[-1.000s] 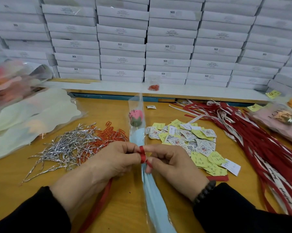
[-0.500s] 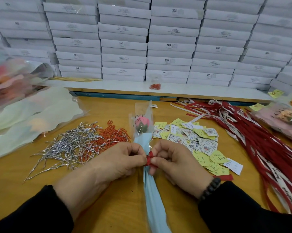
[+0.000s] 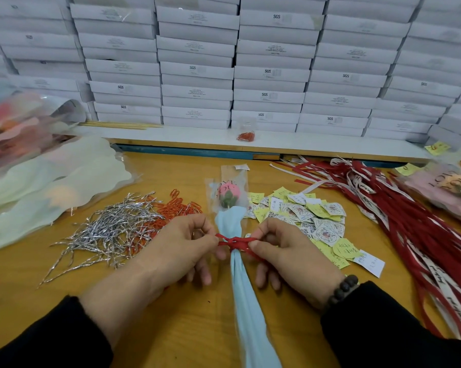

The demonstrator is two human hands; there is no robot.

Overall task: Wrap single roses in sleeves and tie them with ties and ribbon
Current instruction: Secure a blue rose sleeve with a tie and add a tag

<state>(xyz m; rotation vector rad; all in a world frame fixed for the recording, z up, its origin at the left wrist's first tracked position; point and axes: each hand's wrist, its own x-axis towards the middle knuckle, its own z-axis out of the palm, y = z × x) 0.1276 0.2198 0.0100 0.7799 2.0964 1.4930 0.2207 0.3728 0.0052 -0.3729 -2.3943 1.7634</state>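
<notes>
Your work surface is a wooden table (image 3: 186, 312) backed by a wall of stacked white boxes (image 3: 274, 73). At the table's middle lies the wrapped rose (image 3: 228, 193), its pink head inside a clear sleeve (image 3: 236, 179) and its stem covered in light blue paper (image 3: 246, 301) that runs toward you. A red ribbon (image 3: 233, 241) is knotted around the blue paper just below the rose head. Your left hand (image 3: 181, 251) pinches the ribbon's left end between thumb and forefinger; your right hand (image 3: 285, 251) pinches the right end the same way, with the remaining fingers of both hands curled under. A beaded bracelet (image 3: 343, 288) sits on your right wrist.

Left of the rose lies a heap of silver twist ties (image 3: 110, 229), with orange-red paper clips (image 3: 179, 208) between that heap and the rose. Right of the rose lies a pile of yellow and white paper tags (image 3: 309, 219), and beyond them a bundle of red and white ribbons (image 3: 409, 221). Far left of the rose lie pale wrapping sheets (image 3: 51, 181).
</notes>
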